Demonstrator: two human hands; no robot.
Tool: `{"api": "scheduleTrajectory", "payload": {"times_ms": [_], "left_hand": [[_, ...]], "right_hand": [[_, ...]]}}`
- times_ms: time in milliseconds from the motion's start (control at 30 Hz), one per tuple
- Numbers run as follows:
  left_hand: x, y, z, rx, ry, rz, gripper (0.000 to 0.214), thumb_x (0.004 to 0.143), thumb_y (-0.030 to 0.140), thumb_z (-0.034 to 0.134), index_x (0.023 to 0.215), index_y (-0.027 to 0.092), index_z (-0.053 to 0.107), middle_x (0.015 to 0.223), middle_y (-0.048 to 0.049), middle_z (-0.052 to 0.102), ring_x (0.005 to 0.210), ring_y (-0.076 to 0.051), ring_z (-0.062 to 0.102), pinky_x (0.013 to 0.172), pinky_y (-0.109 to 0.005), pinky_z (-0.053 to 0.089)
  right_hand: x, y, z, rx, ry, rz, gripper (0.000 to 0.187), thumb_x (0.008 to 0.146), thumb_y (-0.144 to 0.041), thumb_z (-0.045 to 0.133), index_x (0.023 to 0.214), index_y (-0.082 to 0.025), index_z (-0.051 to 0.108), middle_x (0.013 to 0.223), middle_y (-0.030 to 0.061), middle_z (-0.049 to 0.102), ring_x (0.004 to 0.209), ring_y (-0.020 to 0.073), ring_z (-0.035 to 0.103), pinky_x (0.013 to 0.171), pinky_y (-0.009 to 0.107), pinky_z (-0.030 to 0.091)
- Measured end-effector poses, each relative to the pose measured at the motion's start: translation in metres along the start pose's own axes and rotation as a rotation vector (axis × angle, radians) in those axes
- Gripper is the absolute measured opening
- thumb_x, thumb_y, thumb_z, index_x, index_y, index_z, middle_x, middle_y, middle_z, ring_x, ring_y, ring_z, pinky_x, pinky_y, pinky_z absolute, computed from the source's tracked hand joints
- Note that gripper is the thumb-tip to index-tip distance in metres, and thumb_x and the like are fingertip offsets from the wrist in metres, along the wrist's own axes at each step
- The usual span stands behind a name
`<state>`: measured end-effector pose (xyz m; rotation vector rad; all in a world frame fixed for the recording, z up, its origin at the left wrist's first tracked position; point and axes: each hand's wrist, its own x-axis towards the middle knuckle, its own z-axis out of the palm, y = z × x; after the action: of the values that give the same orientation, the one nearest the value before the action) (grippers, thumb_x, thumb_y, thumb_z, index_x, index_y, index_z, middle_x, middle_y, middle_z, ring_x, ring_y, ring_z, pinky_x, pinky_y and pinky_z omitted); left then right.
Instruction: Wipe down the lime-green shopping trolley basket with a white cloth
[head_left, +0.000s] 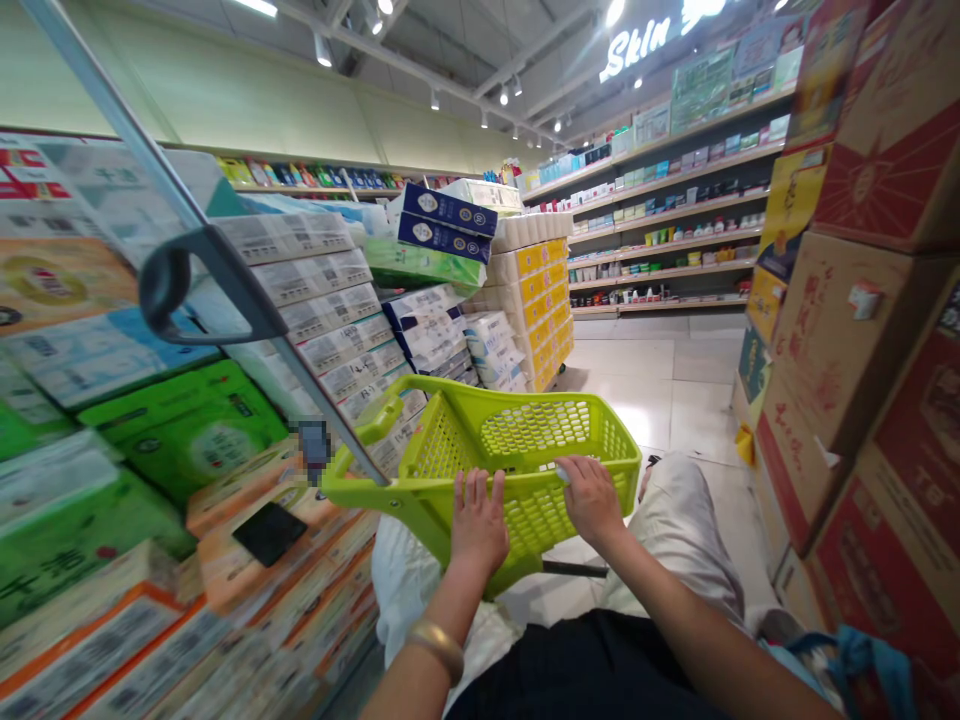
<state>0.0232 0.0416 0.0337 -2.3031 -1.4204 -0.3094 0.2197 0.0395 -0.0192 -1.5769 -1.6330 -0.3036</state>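
A lime-green plastic shopping basket (517,500) with perforated sides stands in front of my body, between my legs. Its inside looks bare where visible. From its left end a silver pull rod with a grey loop grip (210,285) slants up to the left. My left hand (478,520) rests on the near rim, fingers hooked over it. Farther right, my right hand (592,495) curls over the same rim. A bit of something white (562,473), perhaps tissue, shows at its fingertips; the hand partly hides it.
Stacked tissue packs (300,290) and cartons crowd the left, with a flat black rectangular object (270,533) lying on them. Tall cardboard boxes (832,340) line the right. A tiled aisle floor (622,385) leads to stocked shelves (675,210).
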Motion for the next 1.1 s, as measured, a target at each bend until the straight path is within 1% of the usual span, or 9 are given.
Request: {"api": "scheduleTrajectory", "payload": {"times_ms": [133, 300, 433, 600, 700, 833, 900, 1000, 1100], "left_hand": [[0.002, 0.003, -0.001, 0.008, -0.007, -0.02, 0.065, 0.071, 0.019, 0.055, 0.134, 0.012, 0.045, 0.126, -0.0158, 0.048, 0.128, -0.033, 0.036, 0.116, -0.053, 0.014], [0.002, 0.002, 0.0, 0.007, -0.033, -0.028, 0.065, 0.072, 0.019, 0.054, 0.135, 0.015, 0.043, 0.128, -0.015, 0.048, 0.13, -0.033, 0.035, 0.116, -0.053, 0.014], [0.0, -0.001, 0.001, -0.002, -0.036, -0.014, 0.068, 0.07, 0.017, 0.054, 0.137, 0.016, 0.041, 0.128, -0.0145, 0.049, 0.131, -0.032, 0.034, 0.115, -0.055, 0.015], [0.0, 0.001, 0.003, -0.013, -0.018, -0.012, 0.067, 0.07, 0.02, 0.055, 0.136, 0.016, 0.043, 0.128, -0.014, 0.048, 0.131, -0.032, 0.034, 0.116, -0.054, 0.014], [0.002, 0.003, 0.005, -0.006, -0.017, -0.029, 0.066, 0.07, 0.021, 0.056, 0.135, 0.015, 0.044, 0.127, -0.0144, 0.049, 0.13, -0.033, 0.035, 0.116, -0.054, 0.014], [0.002, 0.002, 0.006, 0.014, -0.02, -0.031, 0.064, 0.072, 0.019, 0.054, 0.135, 0.017, 0.043, 0.128, -0.0141, 0.05, 0.13, -0.032, 0.035, 0.115, -0.055, 0.015], [0.002, 0.001, 0.005, 0.018, -0.02, -0.02, 0.065, 0.072, 0.019, 0.053, 0.136, 0.018, 0.042, 0.129, -0.0136, 0.049, 0.131, -0.032, 0.035, 0.115, -0.055, 0.015], [0.0, -0.001, 0.004, 0.005, -0.017, -0.002, 0.067, 0.071, 0.019, 0.054, 0.137, 0.017, 0.041, 0.129, -0.0132, 0.048, 0.131, -0.031, 0.034, 0.116, -0.053, 0.016], [0.0, -0.001, 0.004, -0.013, -0.014, 0.001, 0.068, 0.07, 0.02, 0.056, 0.137, 0.016, 0.042, 0.128, -0.0138, 0.048, 0.131, -0.031, 0.034, 0.118, -0.052, 0.013]], "right_hand": [[0.003, -0.015, 0.001, 0.005, -0.012, 0.064, 0.042, 0.076, -0.004, 0.045, 0.112, -0.018, 0.062, 0.106, 0.009, 0.063, 0.101, 0.0224, 0.051, 0.098, 0.037, 0.035], [0.006, -0.045, 0.008, 0.085, -0.082, -0.039, 0.045, 0.076, -0.004, 0.045, 0.116, -0.019, 0.06, 0.111, 0.009, 0.063, 0.103, 0.0219, 0.051, 0.098, 0.036, 0.036], [0.003, -0.029, 0.005, 0.066, -0.075, -0.058, 0.044, 0.077, -0.004, 0.045, 0.115, -0.021, 0.061, 0.11, 0.0077, 0.063, 0.103, 0.0211, 0.052, 0.097, 0.035, 0.036], [0.003, -0.002, -0.004, -0.009, -0.003, 0.067, 0.04, 0.078, -0.005, 0.044, 0.111, -0.019, 0.062, 0.106, 0.0076, 0.063, 0.101, 0.0217, 0.052, 0.097, 0.036, 0.036], [0.007, -0.016, -0.003, 0.005, -0.031, 0.107, 0.04, 0.076, -0.004, 0.045, 0.109, -0.018, 0.063, 0.103, 0.0083, 0.064, 0.099, 0.0224, 0.052, 0.095, 0.036, 0.036], [0.012, -0.048, 0.006, 0.086, -0.125, -0.023, 0.044, 0.077, -0.003, 0.046, 0.115, -0.019, 0.061, 0.107, 0.0076, 0.063, 0.098, 0.0211, 0.052, 0.093, 0.033, 0.037], [0.012, -0.054, 0.008, 0.106, -0.143, -0.078, 0.046, 0.077, -0.003, 0.047, 0.118, -0.02, 0.059, 0.109, 0.0071, 0.063, 0.1, 0.0204, 0.052, 0.094, 0.032, 0.037], [0.009, -0.041, 0.005, 0.085, -0.124, -0.081, 0.045, 0.077, -0.004, 0.048, 0.117, -0.02, 0.059, 0.109, 0.0071, 0.063, 0.1, 0.0202, 0.052, 0.093, 0.032, 0.037], [0.007, -0.019, -0.002, 0.037, -0.074, -0.014, 0.041, 0.077, -0.005, 0.047, 0.113, -0.02, 0.061, 0.106, 0.0071, 0.064, 0.099, 0.0212, 0.052, 0.094, 0.033, 0.037]]}}
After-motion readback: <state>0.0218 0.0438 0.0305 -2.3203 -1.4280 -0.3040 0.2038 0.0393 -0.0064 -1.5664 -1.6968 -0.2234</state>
